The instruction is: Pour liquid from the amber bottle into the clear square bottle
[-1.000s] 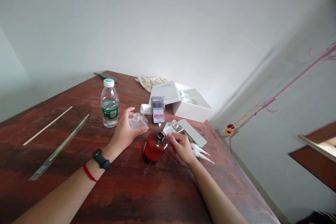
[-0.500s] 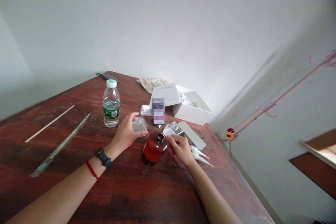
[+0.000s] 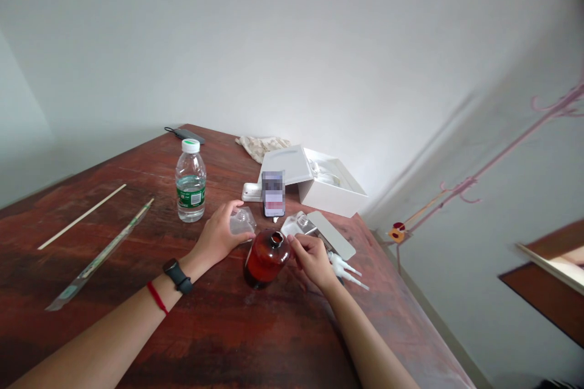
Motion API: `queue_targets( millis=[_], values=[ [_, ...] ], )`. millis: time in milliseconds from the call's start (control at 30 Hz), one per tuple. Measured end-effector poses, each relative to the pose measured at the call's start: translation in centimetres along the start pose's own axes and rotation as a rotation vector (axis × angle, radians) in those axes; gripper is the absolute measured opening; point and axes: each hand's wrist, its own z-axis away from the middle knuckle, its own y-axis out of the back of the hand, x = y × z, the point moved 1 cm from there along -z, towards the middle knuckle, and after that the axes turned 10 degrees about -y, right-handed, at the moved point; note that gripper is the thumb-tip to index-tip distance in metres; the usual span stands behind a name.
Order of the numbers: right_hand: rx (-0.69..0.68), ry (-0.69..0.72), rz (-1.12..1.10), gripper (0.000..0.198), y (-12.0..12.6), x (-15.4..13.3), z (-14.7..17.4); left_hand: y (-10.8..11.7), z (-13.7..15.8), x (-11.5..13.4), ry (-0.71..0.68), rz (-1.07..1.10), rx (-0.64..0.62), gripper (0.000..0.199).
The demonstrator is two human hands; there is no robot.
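Note:
A squat amber bottle [image 3: 267, 260] with an uncapped neck stands upright on the table, dark red in its lower part. To its left, my left hand [image 3: 223, 231] curls its thumb and fingers around a small clear plastic bottle [image 3: 241, 222]. My right hand [image 3: 314, 260] is closed at the amber bottle's right side, fingertips by its shoulder; whether they touch it or pinch something small is hidden. Just behind that hand lie another clear bottle [image 3: 298, 224] and white pump heads [image 3: 344, 268], partly covered by it.
A water bottle [image 3: 190, 185] stands at left, near a wooden stick [image 3: 82, 217] and a wrapped chopstick-like stick [image 3: 103, 252]. Behind are a phone [image 3: 274, 202] propped upright, a white case [image 3: 252, 192], an open white box [image 3: 335, 197] and a cloth [image 3: 262, 146]. A flat panel [image 3: 332, 232] lies at right.
The whole view has shifted slightly, moving things a little to the left. Both hands keep nearly the same places beside the amber bottle.

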Motion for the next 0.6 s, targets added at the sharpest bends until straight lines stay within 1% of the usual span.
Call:
queue_targets(
  millis=[300,433,600],
  values=[
    [-0.012,-0.014,-0.007,0.063,0.01,0.34,-0.07,0.0,0.06,0.2,-0.01,-0.003,-0.003,0.07],
    [-0.056,-0.02,-0.025,0.053,-0.17,0.64,-0.13,-0.07,0.05,0.14,-0.011,-0.004,-0.007,0.07],
    [-0.131,0.008,-0.057,0.04,-0.64,0.43,-0.06,-0.11,0.08,0.03,-0.026,-0.015,-0.019,0.068]
  ],
)
